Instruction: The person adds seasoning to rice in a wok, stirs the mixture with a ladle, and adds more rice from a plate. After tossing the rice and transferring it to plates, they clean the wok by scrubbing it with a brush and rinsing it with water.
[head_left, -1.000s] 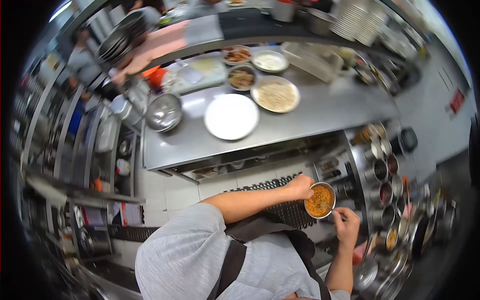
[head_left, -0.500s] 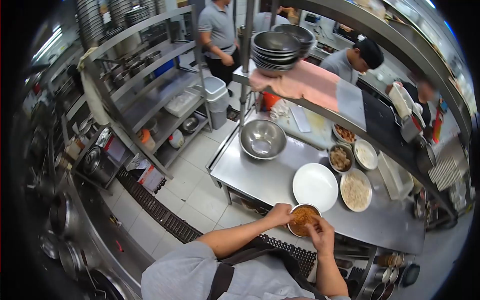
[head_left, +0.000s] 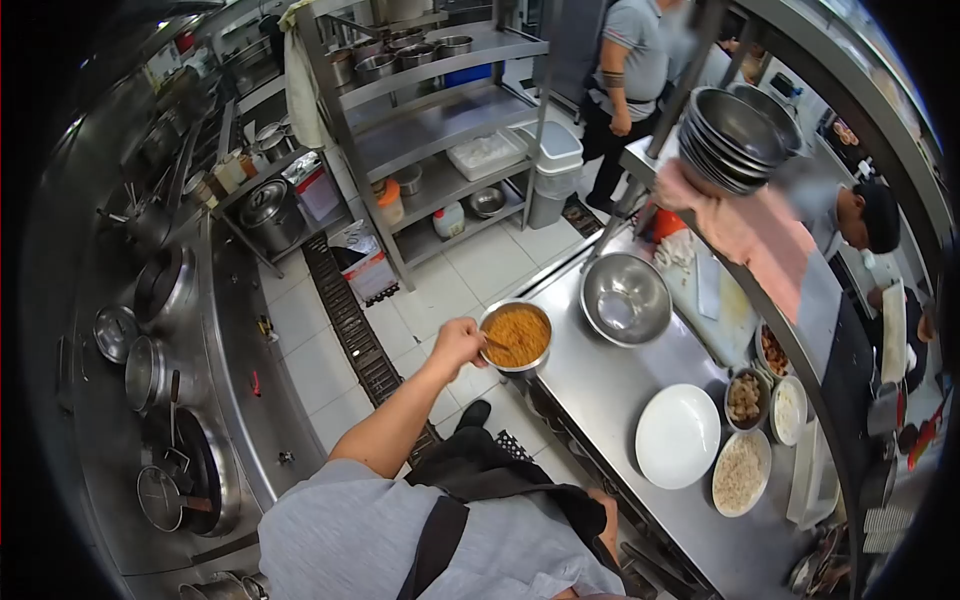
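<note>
My left hand (head_left: 459, 346) grips the rim of a small metal bowl (head_left: 545, 358) at the near left end of the steel table. Orange-brown crumbly food (head_left: 517, 333) fills much of the bowl. Low beside the dark apron (head_left: 480, 475) is my right hand (head_left: 603, 520), away from the bowl, its fingers mostly hidden. Farther along the table stand a larger steel mixing bowl (head_left: 627, 298) and a white plate (head_left: 678, 437) with nothing on it.
Bowls of pale shredded food (head_left: 742, 474) and brownish chunks (head_left: 745, 397) stand beyond the plate. A raised shelf carries stacked dark bowls (head_left: 735, 140). Left are a stove counter with pans (head_left: 165, 285) and a floor drain (head_left: 345, 320). Two people stand across the table.
My left hand has carried the metal bowl leftward from beside the white plate to the table's end. My right hand has left the bowl and dropped to my side. The view has turned left.
</note>
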